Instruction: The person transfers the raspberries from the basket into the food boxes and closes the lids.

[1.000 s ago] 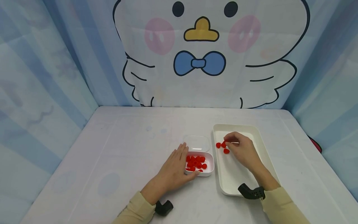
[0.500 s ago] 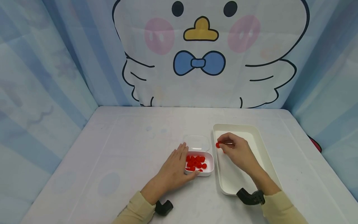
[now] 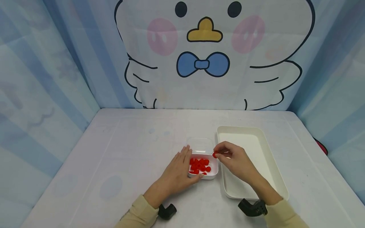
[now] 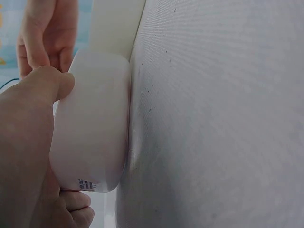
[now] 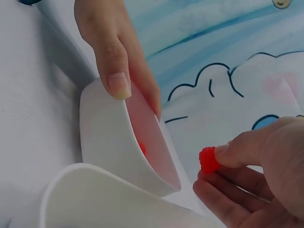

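Note:
My left hand [image 3: 177, 173] holds a small white plastic box [image 3: 210, 176] from its left side, the thumb over the near rim and the fingers along the far side. Several red raspberries [image 3: 199, 165] lie inside. My right hand [image 3: 236, 162] pinches a red raspberry [image 5: 208, 160] between thumb and fingertips, above the gap between the box and the white tray [image 3: 266, 158]. Whether more raspberries sit behind those fingers cannot be told. In the left wrist view the box's outer wall [image 4: 92, 123] hides its contents.
A clear plastic lid [image 3: 200, 145] lies just behind the box. The tray stands close on the box's right, its raised rim between the two. Patterned curtains [image 3: 42, 95] close off the back and sides of the white table [image 3: 128, 142].
My right hand has gathered red raspberries from the tray's left part and moved left and nearer, over the tray rim towards the box. My left hand has stayed put.

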Tool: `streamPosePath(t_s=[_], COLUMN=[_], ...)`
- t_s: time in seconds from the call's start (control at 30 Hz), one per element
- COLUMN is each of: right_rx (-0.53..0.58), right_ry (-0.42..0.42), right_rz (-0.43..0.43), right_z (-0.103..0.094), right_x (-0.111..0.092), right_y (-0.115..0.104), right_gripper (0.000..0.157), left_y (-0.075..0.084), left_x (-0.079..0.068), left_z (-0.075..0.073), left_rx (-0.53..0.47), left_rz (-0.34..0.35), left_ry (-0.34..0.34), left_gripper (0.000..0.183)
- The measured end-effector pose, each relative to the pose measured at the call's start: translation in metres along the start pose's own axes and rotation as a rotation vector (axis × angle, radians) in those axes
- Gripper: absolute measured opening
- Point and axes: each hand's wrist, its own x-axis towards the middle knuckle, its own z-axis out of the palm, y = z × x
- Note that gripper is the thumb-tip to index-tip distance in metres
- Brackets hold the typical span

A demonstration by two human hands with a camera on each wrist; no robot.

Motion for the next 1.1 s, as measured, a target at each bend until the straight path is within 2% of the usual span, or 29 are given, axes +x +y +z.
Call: streamPosePath(t_s=[0.73,1.1], right_rx=[0.018,0.012], right_ry=[-0.116,-0.110], right_rz=[-0.068,-0.069], right_z=[0.014,0.013], right_x=[-0.007,-0.005], right_y=[-0.002,-0.002], right_gripper=[0.024,0.025], left_y=[0.000,0.000], left_x=[0.000,0.001], left_z=[0.000,-0.001], left_rx=[-0.007,-0.005], left_rz=[-0.009,-0.004], left_ry=[0.002,0.005], left_gripper=[0.097,0.097])
